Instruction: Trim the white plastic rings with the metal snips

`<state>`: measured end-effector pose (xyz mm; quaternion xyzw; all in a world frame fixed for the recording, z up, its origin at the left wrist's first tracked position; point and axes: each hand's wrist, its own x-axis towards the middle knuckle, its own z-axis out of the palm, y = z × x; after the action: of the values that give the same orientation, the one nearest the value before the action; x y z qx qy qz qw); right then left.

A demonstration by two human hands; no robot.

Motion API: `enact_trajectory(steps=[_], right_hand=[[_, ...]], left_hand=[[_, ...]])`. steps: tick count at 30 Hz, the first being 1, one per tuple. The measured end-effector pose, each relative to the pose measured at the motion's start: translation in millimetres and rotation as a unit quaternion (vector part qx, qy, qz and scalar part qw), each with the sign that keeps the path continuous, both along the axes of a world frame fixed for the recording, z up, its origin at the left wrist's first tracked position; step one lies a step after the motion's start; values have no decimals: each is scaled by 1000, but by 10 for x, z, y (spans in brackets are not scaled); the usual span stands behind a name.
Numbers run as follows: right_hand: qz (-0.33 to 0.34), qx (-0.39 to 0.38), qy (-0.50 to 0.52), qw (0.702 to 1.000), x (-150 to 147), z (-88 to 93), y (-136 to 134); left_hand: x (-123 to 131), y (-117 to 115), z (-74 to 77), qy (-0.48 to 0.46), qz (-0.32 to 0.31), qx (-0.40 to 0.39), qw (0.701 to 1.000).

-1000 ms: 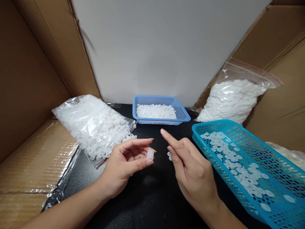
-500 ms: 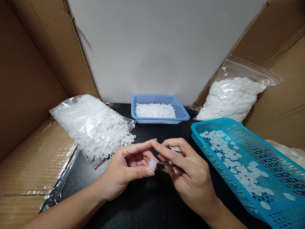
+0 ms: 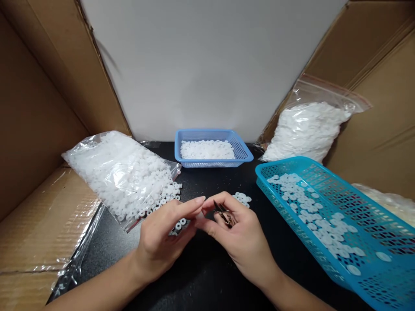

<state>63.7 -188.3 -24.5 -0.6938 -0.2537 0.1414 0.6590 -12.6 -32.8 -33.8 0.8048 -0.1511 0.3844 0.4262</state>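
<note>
Head view: your right hand (image 3: 245,236) clasps a dark pointed tool (image 3: 223,214); your left hand (image 3: 159,230) hides its grip. Angle the tool clear of both.

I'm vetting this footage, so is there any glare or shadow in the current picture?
Head view: bright glare on the left zip bag; head view: a soft shadow on the white panel behind the light-blue basket; head view: the left cardboard wall looks dim.

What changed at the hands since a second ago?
The right hand, now showing a dark metal tool in its grip, moved left against the left hand. The white stack earlier pinched there is no longer clearly visible. Blue basket and turquoise basket stayed put.
</note>
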Motion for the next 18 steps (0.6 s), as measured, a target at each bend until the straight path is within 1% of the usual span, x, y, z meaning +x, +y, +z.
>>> enact_trajectory(steps=[1, 2, 3, 4, 5, 7, 8, 9, 10, 11, 13, 15, 18], right_hand=[[0, 1, -11, 1000, 7, 3, -4], [-1, 1, -26, 1000, 20, 9, -14], [-5, 1, -47, 999, 38, 17, -29], [-8, 4, -70, 998, 59, 25, -46], [-8, 9, -95, 995, 81, 35, -65], [8, 22, -153, 988, 123, 59, -100], [23, 31, -184, 982, 141, 72, -114], [39, 40, -212, 976, 155, 84, -125], [55, 49, -237, 969, 167, 97, -133], [70, 57, -256, 962, 175, 107, -138], [94, 69, -277, 954, 184, 121, -145], [102, 72, -283, 951, 187, 123, -154], [76, 57, -270, 958, 189, 112, -182]], left_hand=[[-4, -1, 7, 15, -5, -14, 1000], [-4, -1, 22, 42, -18, -46, 998], [1, -1, 43, 81, -42, -96, 991], [12, -2, 66, 126, -72, -165, 976], [28, -2, 89, 177, -103, -248, 947], [70, 2, 121, 248, -175, -401, 865], [92, 6, 128, 273, -205, -452, 824], [109, 11, 130, 291, -226, -488, 791], [122, 15, 127, 305, -238, -512, 767], [129, 18, 123, 317, -243, -525, 751], [127, 19, 117, 333, -238, -537, 738], [115, 13, 123, 337, -232, -539, 737], [100, -1, 150, 326, -227, -540, 742]])
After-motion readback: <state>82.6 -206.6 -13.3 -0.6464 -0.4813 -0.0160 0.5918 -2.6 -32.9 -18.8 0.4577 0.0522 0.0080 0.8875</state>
